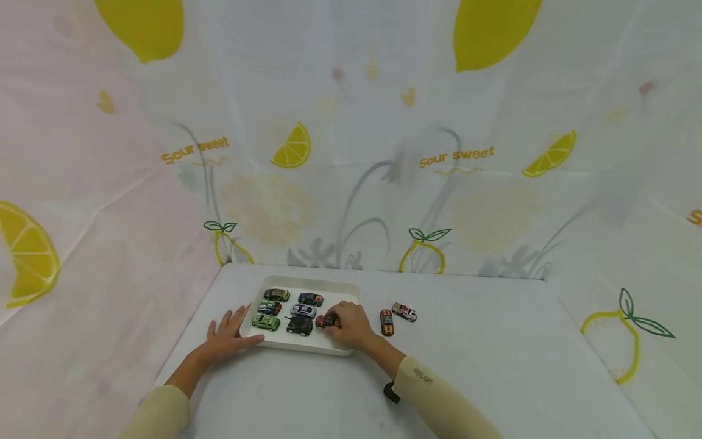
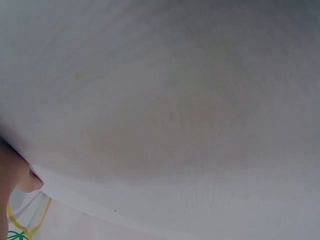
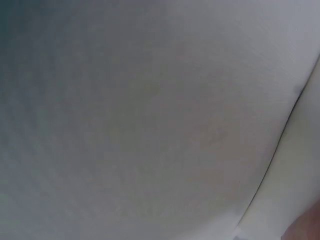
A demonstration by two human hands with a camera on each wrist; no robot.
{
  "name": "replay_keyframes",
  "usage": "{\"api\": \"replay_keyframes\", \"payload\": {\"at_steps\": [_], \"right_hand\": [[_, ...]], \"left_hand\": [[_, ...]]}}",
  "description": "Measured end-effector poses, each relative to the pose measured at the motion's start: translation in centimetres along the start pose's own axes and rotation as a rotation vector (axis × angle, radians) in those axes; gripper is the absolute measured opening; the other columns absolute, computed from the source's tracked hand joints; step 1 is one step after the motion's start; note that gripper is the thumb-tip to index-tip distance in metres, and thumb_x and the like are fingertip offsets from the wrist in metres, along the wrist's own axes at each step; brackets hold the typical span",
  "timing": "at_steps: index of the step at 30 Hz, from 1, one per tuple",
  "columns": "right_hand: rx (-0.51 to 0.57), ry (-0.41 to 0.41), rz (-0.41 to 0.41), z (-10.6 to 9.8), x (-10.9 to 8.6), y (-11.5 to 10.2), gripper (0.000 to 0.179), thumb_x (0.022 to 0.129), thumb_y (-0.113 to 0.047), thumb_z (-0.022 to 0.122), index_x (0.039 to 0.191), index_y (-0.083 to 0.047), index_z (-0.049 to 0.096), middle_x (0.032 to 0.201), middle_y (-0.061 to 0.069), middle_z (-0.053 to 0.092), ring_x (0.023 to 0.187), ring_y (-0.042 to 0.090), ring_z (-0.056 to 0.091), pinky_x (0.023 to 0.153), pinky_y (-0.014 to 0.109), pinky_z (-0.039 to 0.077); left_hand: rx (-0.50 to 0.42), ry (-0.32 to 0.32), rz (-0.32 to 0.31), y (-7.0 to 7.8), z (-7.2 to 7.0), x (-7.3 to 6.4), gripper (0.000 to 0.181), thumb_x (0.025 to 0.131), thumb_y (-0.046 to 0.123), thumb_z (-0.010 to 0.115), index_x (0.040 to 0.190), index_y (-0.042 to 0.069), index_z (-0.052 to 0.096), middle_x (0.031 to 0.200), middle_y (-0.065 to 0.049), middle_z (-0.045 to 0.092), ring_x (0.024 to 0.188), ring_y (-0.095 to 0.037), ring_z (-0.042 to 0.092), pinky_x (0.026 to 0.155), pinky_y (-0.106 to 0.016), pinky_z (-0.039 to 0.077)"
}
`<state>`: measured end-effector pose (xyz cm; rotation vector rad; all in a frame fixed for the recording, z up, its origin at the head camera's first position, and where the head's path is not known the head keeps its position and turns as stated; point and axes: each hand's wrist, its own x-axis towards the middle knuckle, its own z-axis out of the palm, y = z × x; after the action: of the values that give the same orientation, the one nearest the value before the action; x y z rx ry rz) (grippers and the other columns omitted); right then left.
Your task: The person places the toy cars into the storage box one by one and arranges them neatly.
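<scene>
A white tray (image 1: pixel 337 291) holds several toy cars in two columns, with a red toy car (image 1: pixel 323 321) to their right. My right hand (image 1: pixel 352 326) pinches that red car low over the tray floor, its fingers covering part of it. In the left column a bright green car (image 1: pixel 265 322) is nearest the front; beside it sits a black toy vehicle (image 1: pixel 299 325). With fingers spread, my left hand (image 1: pixel 223 339) rests against the tray's front left corner, thumb along the front edge. The left wrist view catches only some fingers (image 2: pixel 31 183) at its lower left.
Right of the tray, an orange toy car (image 1: pixel 386 322) and a white and red toy car (image 1: pixel 404 311) lie on the white table (image 1: pixel 471 360). A small black object (image 1: pixel 392 392) shows beside the right sleeve. A lemon-print cloth (image 1: pixel 351 201) hangs behind the table.
</scene>
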<state>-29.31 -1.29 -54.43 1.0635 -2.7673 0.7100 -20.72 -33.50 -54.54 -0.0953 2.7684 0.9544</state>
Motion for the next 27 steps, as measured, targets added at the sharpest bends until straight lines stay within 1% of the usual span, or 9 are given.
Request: {"api": "replay_keyframes", "payload": {"at_steps": [7,10,12,16,19,21,24,27], "right_hand": [[0.019,-0.078,0.059,-0.24,-0.36,-0.32,0.024,0.082,-0.029,0.076,0.102,-0.015,0.073,0.090,-0.003,0.068,0.082,0.010,0.059,0.078,0.032,0.042],[0.008,-0.092,0.074,-0.39,-0.48,-0.36,0.024,0.082,-0.031,0.075,0.100,-0.016,0.072,0.090,-0.005,0.068,0.081,0.008,0.060,0.079,0.031,0.041],[-0.002,-0.095,0.069,-0.44,-0.52,-0.41,0.025,0.082,-0.032,0.075,0.100,-0.016,0.072,0.090,-0.005,0.069,0.081,0.007,0.060,0.079,0.031,0.041],[-0.038,-0.092,0.057,-0.45,-0.52,-0.44,0.025,0.082,-0.032,0.075,0.100,-0.016,0.072,0.090,-0.006,0.069,0.081,0.007,0.060,0.078,0.031,0.041],[-0.081,-0.090,0.051,-0.28,-0.48,-0.44,0.024,0.081,-0.032,0.074,0.101,-0.017,0.072,0.090,-0.006,0.069,0.082,0.008,0.061,0.078,0.031,0.042],[-0.108,-0.091,0.052,-0.12,-0.45,-0.42,0.024,0.081,-0.032,0.073,0.100,-0.018,0.072,0.090,-0.006,0.068,0.082,0.009,0.061,0.079,0.031,0.043],[-0.144,-0.089,0.063,0.11,-0.36,-0.46,0.025,0.079,-0.033,0.073,0.099,-0.019,0.071,0.088,-0.007,0.066,0.080,0.009,0.060,0.080,0.031,0.044],[-0.181,-0.091,0.075,0.33,-0.21,-0.71,0.025,0.079,-0.034,0.072,0.099,-0.020,0.069,0.084,-0.009,0.062,0.077,0.008,0.056,0.080,0.031,0.043]], "left_hand": [[-0.002,-0.015,-0.006,0.01,-0.05,0.13,0.108,0.084,0.056,0.069,0.157,0.002,0.011,0.161,-0.030,0.004,0.147,-0.053,-0.010,0.110,-0.070,-0.018],[-0.003,-0.014,0.001,0.02,-0.12,0.19,0.109,0.083,0.058,0.068,0.157,0.001,0.011,0.161,-0.031,0.003,0.146,-0.053,-0.011,0.110,-0.070,-0.019],[0.000,-0.007,0.003,0.04,-0.10,0.19,0.110,0.083,0.061,0.067,0.157,0.003,0.011,0.162,-0.030,0.003,0.147,-0.052,-0.011,0.111,-0.069,-0.019],[-0.008,0.001,0.018,0.07,-0.06,0.24,0.109,0.083,0.062,0.066,0.158,0.005,0.011,0.161,-0.030,0.002,0.147,-0.053,-0.012,0.110,-0.070,-0.020],[-0.012,0.002,0.024,0.09,-0.06,0.29,0.107,0.084,0.058,0.068,0.158,0.005,0.011,0.160,-0.032,0.003,0.146,-0.054,-0.011,0.109,-0.071,-0.020],[-0.002,0.001,0.016,0.16,-0.05,0.27,0.107,0.084,0.058,0.068,0.158,0.006,0.011,0.161,-0.031,0.004,0.146,-0.054,-0.010,0.109,-0.071,-0.019],[0.002,-0.012,0.010,0.27,-0.08,0.21,0.108,0.084,0.057,0.068,0.159,0.010,0.006,0.162,-0.030,0.003,0.145,-0.055,-0.010,0.108,-0.072,-0.019],[0.007,-0.007,0.015,0.22,-0.22,0.06,0.107,0.085,0.056,0.067,0.160,0.016,0.002,0.162,-0.029,0.004,0.145,-0.056,-0.010,0.107,-0.074,-0.018]]}}
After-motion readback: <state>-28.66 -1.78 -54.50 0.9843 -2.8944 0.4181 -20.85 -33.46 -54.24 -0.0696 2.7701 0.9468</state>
